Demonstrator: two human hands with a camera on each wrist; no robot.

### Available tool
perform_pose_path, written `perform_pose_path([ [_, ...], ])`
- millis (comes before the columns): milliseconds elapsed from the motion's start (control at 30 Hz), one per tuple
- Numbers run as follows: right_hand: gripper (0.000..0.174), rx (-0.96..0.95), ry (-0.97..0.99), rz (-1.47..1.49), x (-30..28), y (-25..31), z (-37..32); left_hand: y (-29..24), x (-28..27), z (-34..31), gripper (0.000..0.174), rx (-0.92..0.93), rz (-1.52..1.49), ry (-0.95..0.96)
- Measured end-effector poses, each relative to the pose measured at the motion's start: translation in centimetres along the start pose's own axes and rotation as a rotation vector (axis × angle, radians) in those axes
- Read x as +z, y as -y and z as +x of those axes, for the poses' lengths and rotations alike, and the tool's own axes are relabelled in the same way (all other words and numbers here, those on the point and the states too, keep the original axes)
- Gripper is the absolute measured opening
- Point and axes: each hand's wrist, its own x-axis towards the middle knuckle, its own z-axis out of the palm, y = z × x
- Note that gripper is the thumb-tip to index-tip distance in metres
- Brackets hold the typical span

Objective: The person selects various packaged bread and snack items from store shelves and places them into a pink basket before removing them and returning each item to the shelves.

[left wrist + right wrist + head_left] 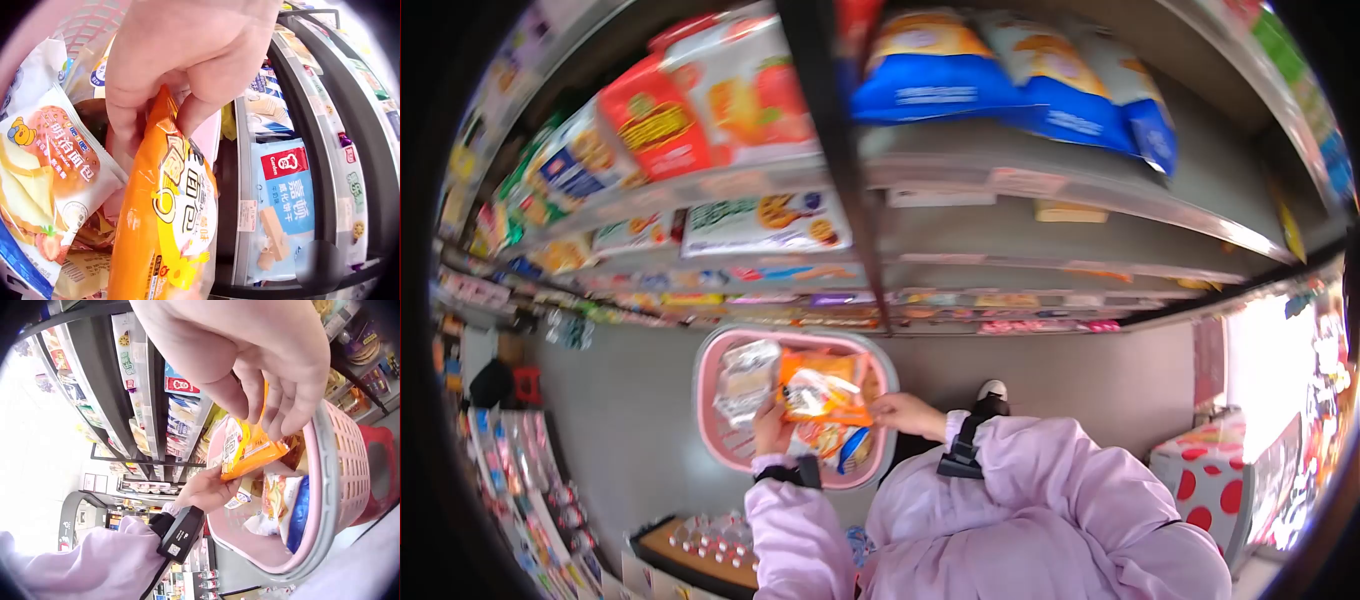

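Observation:
An orange bag of bread (825,388) is held over a pink shopping basket (704,400). My left hand (771,430) grips one end of the bag; in the left wrist view its thumb and fingers pinch the orange edge. On the opposite side my right hand (908,413) has its curled fingers on the bag's edge, partly hidden behind the hand in the right wrist view. Inside the basket, below the bag, lies a white and blue bread pack (55,181). A pale, shiny package (747,380) sits at the basket's left side.
Store shelves (960,160) with snack bags rise in front. Wafer packs (284,206) line a shelf beside the basket. A red stool (378,462) stands behind the basket. Bottles (710,540) are displayed low at the left, and a polka-dot box (1200,480) is at the right.

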Motion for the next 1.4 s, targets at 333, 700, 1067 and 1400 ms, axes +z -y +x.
perform_pose_path([
  [333, 0.022, -0.052, -0.122, -0.069, -12.2, -1.9, -11.1, 1.6, -0.7, -1.5, 0.026, 0.042, 0.027, -0.046],
  [700, 0.032, -0.173, -0.744, 0.428, -34.7, -4.7, -27.6, 7.3, 2.0, -4.5, 0.033, 0.34, 0.331, -0.511],
  [1067, 0.021, -0.428, -0.876, 0.804, -45.6, -5.0, -25.6, 11.3, 34.2, -12.9, 0.027, 0.328, 0.351, 0.203],
  [1400, 0.015, -0.745, -0.726, 0.961, -37.4, -5.1, -32.0, 22.3, 50.3, -12.1, 0.028, -0.258, 0.469, 0.751],
])
